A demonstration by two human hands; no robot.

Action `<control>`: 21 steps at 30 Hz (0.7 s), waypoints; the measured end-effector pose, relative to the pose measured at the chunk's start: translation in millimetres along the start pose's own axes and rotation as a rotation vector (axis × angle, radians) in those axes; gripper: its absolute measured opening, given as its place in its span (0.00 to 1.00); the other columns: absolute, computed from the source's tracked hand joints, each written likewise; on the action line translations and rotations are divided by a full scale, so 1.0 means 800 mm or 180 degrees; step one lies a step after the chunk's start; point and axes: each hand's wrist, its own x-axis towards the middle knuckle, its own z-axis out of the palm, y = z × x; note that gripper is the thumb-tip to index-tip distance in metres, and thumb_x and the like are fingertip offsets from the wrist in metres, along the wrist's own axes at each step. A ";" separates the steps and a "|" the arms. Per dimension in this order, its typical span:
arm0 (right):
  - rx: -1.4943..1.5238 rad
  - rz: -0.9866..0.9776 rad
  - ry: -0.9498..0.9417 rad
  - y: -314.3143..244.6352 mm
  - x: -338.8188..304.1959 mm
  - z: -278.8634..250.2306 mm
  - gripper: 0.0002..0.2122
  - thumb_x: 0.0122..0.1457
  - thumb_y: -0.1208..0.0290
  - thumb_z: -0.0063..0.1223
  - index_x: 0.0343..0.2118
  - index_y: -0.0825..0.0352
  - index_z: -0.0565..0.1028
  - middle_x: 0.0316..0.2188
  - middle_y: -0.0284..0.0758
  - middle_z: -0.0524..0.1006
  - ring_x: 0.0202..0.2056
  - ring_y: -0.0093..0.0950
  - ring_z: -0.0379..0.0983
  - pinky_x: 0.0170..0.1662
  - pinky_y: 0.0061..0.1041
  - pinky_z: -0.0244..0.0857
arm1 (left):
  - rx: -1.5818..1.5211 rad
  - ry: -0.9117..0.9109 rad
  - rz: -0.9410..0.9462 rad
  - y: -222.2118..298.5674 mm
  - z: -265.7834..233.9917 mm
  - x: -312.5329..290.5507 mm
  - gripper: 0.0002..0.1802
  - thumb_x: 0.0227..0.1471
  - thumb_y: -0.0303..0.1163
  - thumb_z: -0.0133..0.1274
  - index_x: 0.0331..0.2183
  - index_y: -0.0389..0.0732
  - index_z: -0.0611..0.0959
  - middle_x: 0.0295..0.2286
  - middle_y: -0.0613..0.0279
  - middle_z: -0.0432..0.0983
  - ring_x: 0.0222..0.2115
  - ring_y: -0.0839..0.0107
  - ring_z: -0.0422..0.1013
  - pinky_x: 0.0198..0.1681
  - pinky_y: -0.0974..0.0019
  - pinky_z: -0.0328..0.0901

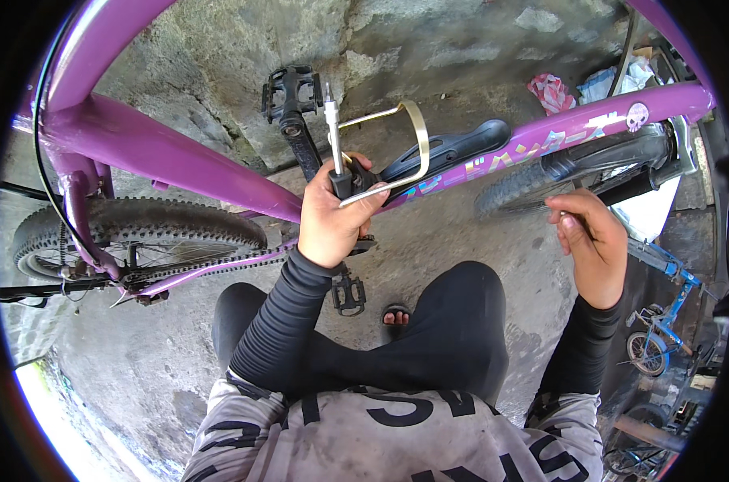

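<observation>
A purple bicycle frame [180, 154] spans the view in front of me. In front of its crank area, my left hand [330, 218] is closed round a screwdriver [332, 132] with a silver shaft pointing up and a black handle. The same hand grips a gold metal bottle cage [422, 140], whose black plastic part [453, 149] lies along the frame tube. Whether the cage is fastened there I cannot tell. Away to the right, my right hand [593, 245] is raised with its fingers curled and pinched together. Anything between those fingertips is too small to make out.
One pedal [291, 92] stands above the left hand and another pedal [348, 293] below it. The knobbly rear tyre [140, 229] is at left, the front tyre [513, 186] at right. A small blue bicycle [665, 321] and plastic bags [551, 92] lie farther right.
</observation>
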 end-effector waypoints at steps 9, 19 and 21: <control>0.0064 -0.0762 -0.0269 -0.021 0.079 -0.006 0.06 0.51 0.86 0.47 0.32 0.74 0.73 0.32 0.42 0.74 0.30 0.26 0.74 0.33 0.19 0.68 | 0.0816 -0.0261 0.0261 -0.002 -0.012 0.017 0.19 0.40 0.25 0.62 0.35 0.37 0.71 0.23 0.72 0.65 0.25 0.84 0.61 0.28 0.79 0.58; -0.1466 -0.1860 -0.1573 -0.025 0.152 0.049 0.06 0.45 0.81 0.55 0.28 0.69 0.74 0.25 0.35 0.75 0.26 0.29 0.72 0.32 0.23 0.64 | 0.0352 -0.0345 0.0154 -0.037 -0.013 0.010 0.23 0.38 0.32 0.65 0.36 0.38 0.71 0.22 0.74 0.61 0.24 0.85 0.57 0.27 0.80 0.55; -0.1610 -0.2243 -0.1770 -0.025 0.159 0.055 0.06 0.42 0.77 0.58 0.24 0.69 0.73 0.23 0.35 0.73 0.25 0.34 0.68 0.28 0.28 0.61 | 0.0522 -0.0407 0.0153 -0.030 -0.016 0.013 0.23 0.39 0.32 0.65 0.36 0.38 0.71 0.22 0.74 0.62 0.24 0.85 0.58 0.27 0.80 0.56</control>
